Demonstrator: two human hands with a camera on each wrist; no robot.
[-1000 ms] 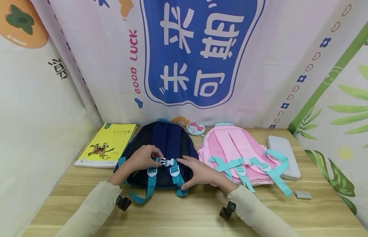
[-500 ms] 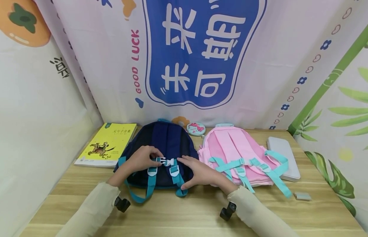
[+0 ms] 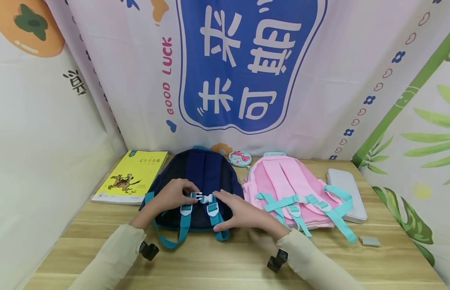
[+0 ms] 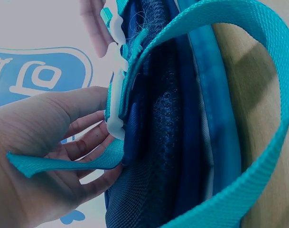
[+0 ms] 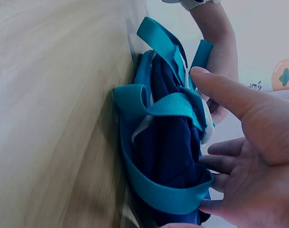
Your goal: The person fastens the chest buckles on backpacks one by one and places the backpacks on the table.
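A dark blue backpack [image 3: 204,171] lies with its teal straps [image 3: 185,225] facing up. Across its front sits a white side-release buckle [image 3: 207,199], its pronged half at the left and its socket half at the right, seemingly apart. My left hand [image 3: 175,194] pinches the pronged half by its teal strap, thumb against the white plastic in the left wrist view. Just right of the socket half, my right hand [image 3: 243,209] spreads its fingers over the bag's lower right side. In the right wrist view its fingertips [image 5: 220,164] meet the navy fabric.
A pink backpack [image 3: 288,185] with light teal straps lies to the right, close to my right hand. Behind are a small round pouch [image 3: 240,158] and, at left, a yellow book [image 3: 132,175]. A white case [image 3: 346,193] and a small grey block [image 3: 370,241] sit at the right.
My right hand has shifted slightly left, closer to the buckle's socket half. The left hand keeps its pinch in nearly the same place.
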